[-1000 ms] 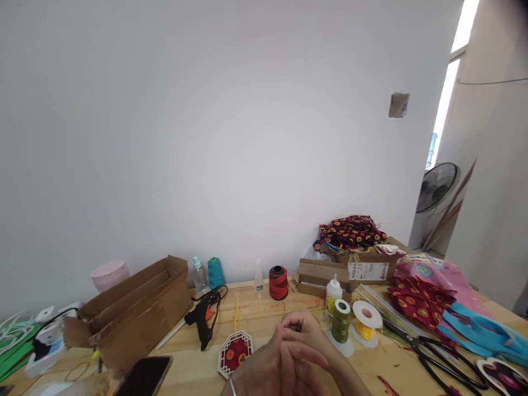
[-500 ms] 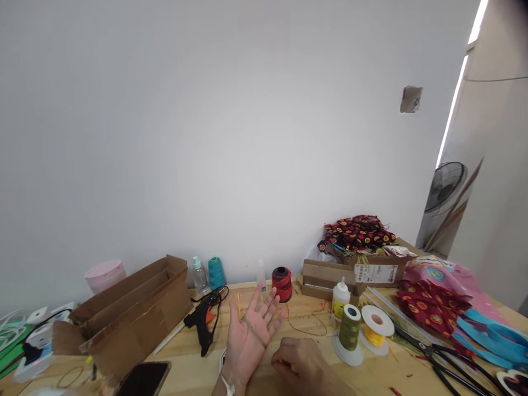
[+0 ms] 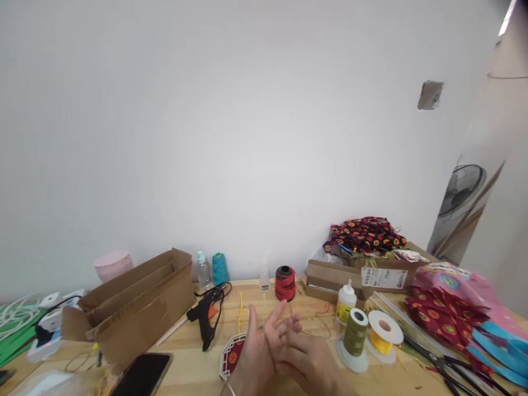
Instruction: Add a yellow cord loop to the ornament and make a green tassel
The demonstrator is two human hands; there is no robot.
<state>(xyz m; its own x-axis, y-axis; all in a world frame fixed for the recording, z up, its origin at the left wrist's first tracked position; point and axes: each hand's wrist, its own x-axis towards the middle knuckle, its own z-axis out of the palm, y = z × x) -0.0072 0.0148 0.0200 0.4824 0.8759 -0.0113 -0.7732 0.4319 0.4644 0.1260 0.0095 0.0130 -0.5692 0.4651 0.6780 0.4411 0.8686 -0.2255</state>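
Observation:
My left hand (image 3: 259,352) is palm up with its fingers spread. A thin olive cord (image 3: 267,342) lies across that palm, running from near the base of the fingers down towards the right. My right hand (image 3: 307,360) meets the palm from the right, its fingers pinched together at the lower end of the cord; the fingertips are partly hidden. Partly behind my left wrist lies an octagonal ornament (image 3: 232,356) with a white lattice rim and a red patterned middle. A yellow cord (image 3: 240,311) stretches up from it on the wooden table.
Left of my hands are a black glue gun (image 3: 206,319), a phone (image 3: 142,374) and a cardboard box (image 3: 136,313). At the right stand an olive thread spool (image 3: 355,333), a yellow spool (image 3: 383,335), a glue bottle (image 3: 345,302) and scissors (image 3: 441,360). A red cord spool (image 3: 285,283) stands ahead.
My right hand has moved up and left to touch my left palm. The view has shifted, and more of the octagonal ornament shows beside my left wrist.

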